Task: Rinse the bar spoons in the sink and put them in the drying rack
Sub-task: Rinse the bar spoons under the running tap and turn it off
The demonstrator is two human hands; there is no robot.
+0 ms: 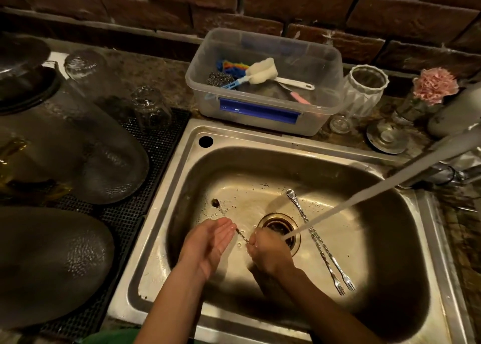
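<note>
Head view, looking down into a stainless steel sink. Left hand is flat and loose-fingered, palm turned toward 3 o'clock, with the twisted shaft of a bar spoon passing along its fingers; cannot tell whether the fingers actually pinch it. The spoon's bowl pokes out at 11 o'clock from that hand, dark residue in it. Right hand is clenched around the other end of the same shaft, at the drain. Water stream runs from the faucet at 3 o'clock and lands on the right hand's knuckles. Two more bar spoons lie on the sink floor at 3 o'clock of the hands, side by side and touching, fork ends toward 5 o'clock, bowl toward 11. Black drying mat at 9 o'clock holds upturned glassware. Clear plastic tub at 12 o'clock holds a sponge brush, steel scourer. Pink flower at 2 o'clock.
</note>
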